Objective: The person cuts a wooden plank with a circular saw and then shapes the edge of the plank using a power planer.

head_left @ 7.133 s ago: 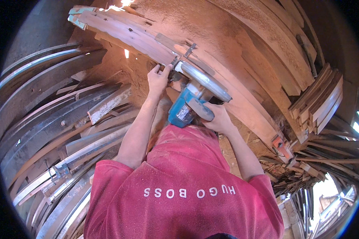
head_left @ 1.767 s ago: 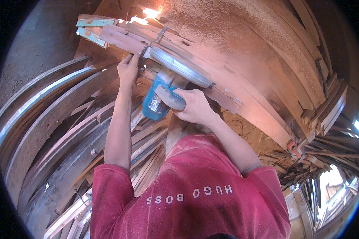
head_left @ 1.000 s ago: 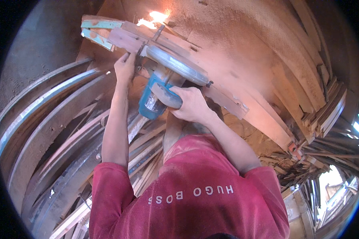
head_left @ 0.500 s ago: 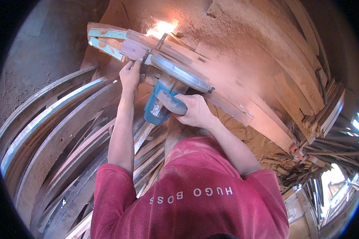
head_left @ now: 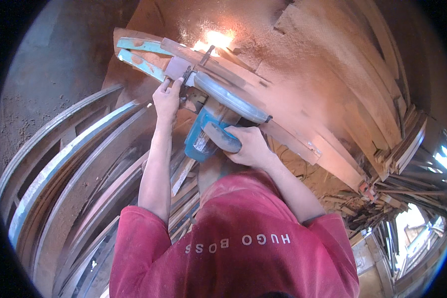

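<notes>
A circular saw (head_left: 228, 102) with a blue motor housing and a grey rounded blade guard lies across a long wooden board (head_left: 290, 141). My right hand (head_left: 251, 146) is wrapped around its dark rear handle. At the front of the saw, my left hand (head_left: 167, 102) has its fingertips at the near edge of a pale pinkish piece of wood (head_left: 178, 68), close beside the saw's base. Some of those fingers are hidden beneath the edge. The blade is out of sight under the guard. Two turquoise-painted strips (head_left: 139, 59) stick out past the far left end.
Curved wooden pieces (head_left: 59, 144) stand in rows at the left. Sawdust-covered curved boards (head_left: 352, 64) lie at the far right. A bright glow (head_left: 217, 39) shows just beyond the saw. Scrap sticks (head_left: 417, 184) are heaped on the right. Dark ground (head_left: 44, 64) stretches far left.
The whole view has shifted slightly, so saw, board and hands appear a little lower and further right. The left fingers look more spread. My right hand keeps its grip on the saw.
</notes>
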Demonstrator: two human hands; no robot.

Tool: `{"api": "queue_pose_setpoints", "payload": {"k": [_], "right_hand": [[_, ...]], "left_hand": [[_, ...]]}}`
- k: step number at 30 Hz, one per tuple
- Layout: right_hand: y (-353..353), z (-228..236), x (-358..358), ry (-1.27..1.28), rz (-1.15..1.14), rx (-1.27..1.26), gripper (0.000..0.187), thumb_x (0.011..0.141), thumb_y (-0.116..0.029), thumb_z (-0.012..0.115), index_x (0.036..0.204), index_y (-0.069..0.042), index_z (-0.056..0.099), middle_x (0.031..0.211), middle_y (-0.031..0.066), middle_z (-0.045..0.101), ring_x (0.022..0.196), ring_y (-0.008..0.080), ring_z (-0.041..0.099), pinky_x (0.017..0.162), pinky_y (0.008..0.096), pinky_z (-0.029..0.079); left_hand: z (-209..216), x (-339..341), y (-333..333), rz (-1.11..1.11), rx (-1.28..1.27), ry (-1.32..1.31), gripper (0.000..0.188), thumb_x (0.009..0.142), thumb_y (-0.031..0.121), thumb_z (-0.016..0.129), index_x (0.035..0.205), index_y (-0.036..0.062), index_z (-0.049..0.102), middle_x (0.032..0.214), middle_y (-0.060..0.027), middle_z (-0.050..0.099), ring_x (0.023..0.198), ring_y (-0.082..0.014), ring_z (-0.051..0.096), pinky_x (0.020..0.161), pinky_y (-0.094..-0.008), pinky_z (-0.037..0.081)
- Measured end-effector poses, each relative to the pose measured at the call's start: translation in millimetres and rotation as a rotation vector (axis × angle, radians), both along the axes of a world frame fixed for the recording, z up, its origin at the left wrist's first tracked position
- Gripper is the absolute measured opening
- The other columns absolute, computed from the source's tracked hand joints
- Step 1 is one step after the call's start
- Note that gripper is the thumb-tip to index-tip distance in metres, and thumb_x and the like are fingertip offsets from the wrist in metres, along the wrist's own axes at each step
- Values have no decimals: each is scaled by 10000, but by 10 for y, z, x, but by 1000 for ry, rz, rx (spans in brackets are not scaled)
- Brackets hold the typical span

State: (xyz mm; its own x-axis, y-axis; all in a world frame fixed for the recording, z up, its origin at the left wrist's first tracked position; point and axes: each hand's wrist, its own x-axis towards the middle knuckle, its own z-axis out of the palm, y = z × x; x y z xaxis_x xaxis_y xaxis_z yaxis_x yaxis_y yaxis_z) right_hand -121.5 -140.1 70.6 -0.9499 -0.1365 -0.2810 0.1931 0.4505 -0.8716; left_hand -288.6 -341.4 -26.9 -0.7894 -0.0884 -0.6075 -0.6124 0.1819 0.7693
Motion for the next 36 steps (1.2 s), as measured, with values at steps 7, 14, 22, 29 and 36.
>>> {"api": "queue_pose_setpoints", "payload": {"k": [7,14,22,29,36], "right_hand": [[-132,60,-210,20,-34,-31,307,714,-134,759,989,-46,655,832,183,664,773,393,658,688,434,531],[-233,101,-404,-47,39,20,476,661,-193,772,1101,-43,667,977,189,707,898,369,684,773,444,556],[-355,107,-593,-47,38,-13,419,677,-187,753,1063,-59,653,944,179,698,870,374,674,742,457,544],[-480,31,-700,-2,29,2,405,689,-201,745,1059,-78,636,914,159,693,861,372,671,727,463,535],[-601,3,-819,13,14,-18,395,695,-229,756,1042,-86,633,905,136,694,850,368,673,727,482,531]], "left_hand": [[89,-212,-143,-64,33,-55,588,897,226,739,1334,-120,549,639,31,558,526,-32,477,489,-234,408],[133,-377,-249,-79,-81,-35,490,944,207,680,1293,-123,584,1074,-139,701,878,-134,657,744,-266,528],[94,-547,-382,-93,-89,-27,494,945,207,680,1303,-119,581,1133,-155,691,924,-157,661,806,-276,526],[91,-700,-461,-69,-50,34,557,915,213,729,1324,-123,556,743,-3,612,620,-54,532,549,-225,441],[-85,-837,-663,-66,8,36,549,921,214,722,1317,-131,561,886,-68,688,737,-92,612,648,-246,498]]}}
